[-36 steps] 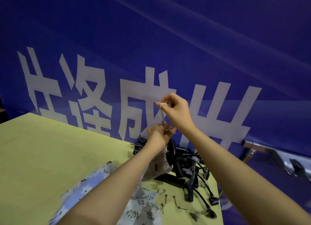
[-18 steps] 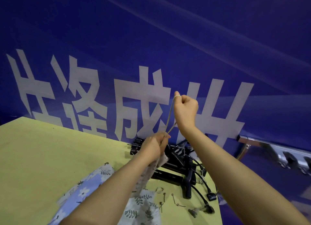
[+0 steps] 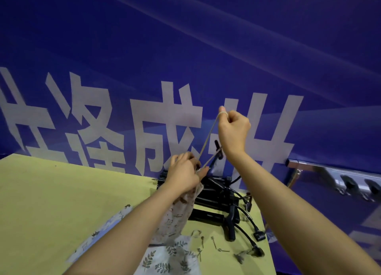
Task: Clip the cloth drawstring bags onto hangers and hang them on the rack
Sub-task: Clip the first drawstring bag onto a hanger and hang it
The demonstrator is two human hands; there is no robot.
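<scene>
Two bare forearms reached up from the lower edge of the picture, uncovered from elbow to wrist, with no sleeve reaching into view. The left hand and the right hand were gloveless and carried no ring, watch or bracelet. Fingers were slim, their nails too small to make out.

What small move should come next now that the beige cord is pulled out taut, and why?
Probably reach for one black plastic hanger. The left hand grips the neck of the floral cloth drawstring bag, the right hand pinches the beige drawstring taut above it, so the mouth looks cinched, and no hanger is clipped on.
</scene>
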